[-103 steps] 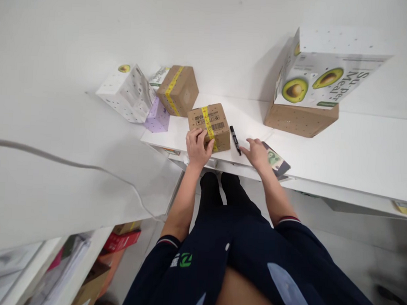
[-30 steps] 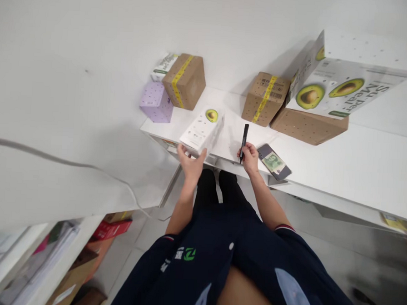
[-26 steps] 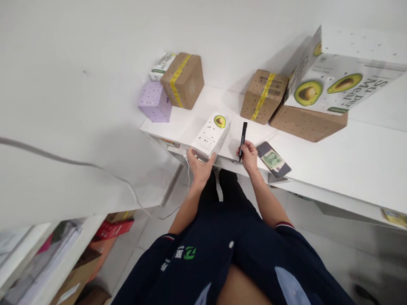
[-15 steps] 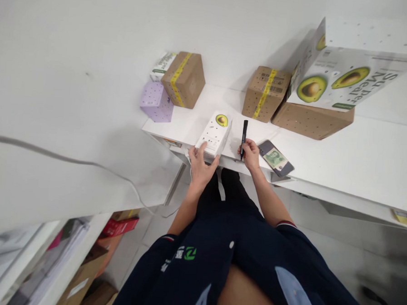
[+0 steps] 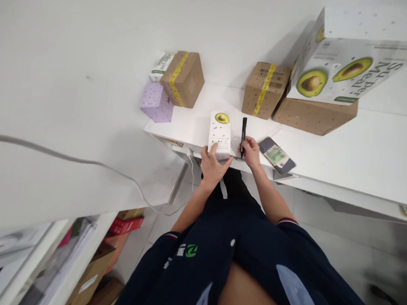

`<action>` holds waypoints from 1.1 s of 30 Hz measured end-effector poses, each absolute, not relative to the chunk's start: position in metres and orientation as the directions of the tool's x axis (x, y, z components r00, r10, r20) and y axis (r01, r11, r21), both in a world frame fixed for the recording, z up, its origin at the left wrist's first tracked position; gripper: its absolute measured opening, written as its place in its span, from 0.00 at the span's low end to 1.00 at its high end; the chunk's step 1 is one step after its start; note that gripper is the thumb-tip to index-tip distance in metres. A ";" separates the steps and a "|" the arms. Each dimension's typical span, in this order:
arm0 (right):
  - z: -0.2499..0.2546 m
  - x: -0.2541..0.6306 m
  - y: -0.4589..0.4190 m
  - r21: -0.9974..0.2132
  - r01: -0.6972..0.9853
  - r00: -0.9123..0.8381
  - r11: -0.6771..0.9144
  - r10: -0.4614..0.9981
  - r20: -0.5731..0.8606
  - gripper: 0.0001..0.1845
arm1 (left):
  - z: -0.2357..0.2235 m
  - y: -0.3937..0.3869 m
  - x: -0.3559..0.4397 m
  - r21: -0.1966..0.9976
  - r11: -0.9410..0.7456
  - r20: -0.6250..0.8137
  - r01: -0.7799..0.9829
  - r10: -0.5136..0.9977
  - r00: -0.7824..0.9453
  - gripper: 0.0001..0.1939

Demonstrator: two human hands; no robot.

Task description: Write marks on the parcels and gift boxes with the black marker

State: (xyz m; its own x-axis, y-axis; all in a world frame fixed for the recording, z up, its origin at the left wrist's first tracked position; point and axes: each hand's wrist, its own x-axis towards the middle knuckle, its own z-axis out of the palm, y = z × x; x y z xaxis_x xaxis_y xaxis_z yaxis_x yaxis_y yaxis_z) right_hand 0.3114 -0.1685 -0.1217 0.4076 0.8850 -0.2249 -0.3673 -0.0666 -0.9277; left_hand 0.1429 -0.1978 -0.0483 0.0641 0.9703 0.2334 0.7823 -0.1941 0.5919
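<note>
My left hand point(image 5: 215, 169) grips the near end of a small white box point(image 5: 220, 129) with an avocado picture on top. Its thumb is on the right side, its index finger rests on the top face, and the other fingers are at the left. The box lies at the table's front edge. Just to the right, my right hand point(image 5: 251, 153) is closed around a black marker pen point(image 5: 244, 127), which stands nearly upright in the view, its lower tip by the table edge. A dark phone point(image 5: 266, 143) with a green banknote point(image 5: 277, 155) on it lies beside the right hand.
Along the wall on the white table point(image 5: 377, 157) stand a lilac box point(image 5: 157, 103), a taped brown carton point(image 5: 188, 81), a second taped carton point(image 5: 265, 89) and a large white avocado box point(image 5: 334, 70) on a brown carton point(image 5: 312, 116). A white cable point(image 5: 193, 172) hangs at the front edge.
My left hand and the white box have shifted right, closer to the marker pen, and the box has turned straighter. My right hand still holds the pen, almost unmoved.
</note>
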 end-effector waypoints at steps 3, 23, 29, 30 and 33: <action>-0.123 0.311 -0.169 -0.926 -0.370 0.402 -0.068 0.887 -0.226 0.20 | -0.056 -0.197 0.145 0.610 -0.180 0.240 0.771 0.970 0.037 0.46; -0.099 0.317 -0.142 -0.527 0.754 0.437 -0.392 0.898 -0.043 0.20 | -0.106 -0.205 0.153 0.643 0.029 0.090 0.766 0.989 -0.114 0.58; -0.084 0.318 -0.168 -0.865 0.496 0.424 -0.079 0.891 0.162 0.24 | -0.071 -0.193 0.134 0.744 -0.106 0.247 0.660 0.961 -0.124 0.58; -0.077 0.316 -0.172 -0.900 0.435 0.414 -0.020 0.892 0.180 0.26 | -0.063 -0.191 0.128 0.750 -0.148 0.292 0.645 0.949 -0.121 0.58; -0.051 0.307 -0.180 -0.946 0.305 0.345 0.109 0.913 0.217 0.31 | -0.039 -0.184 0.114 0.732 -0.289 0.409 0.617 0.911 -0.059 0.56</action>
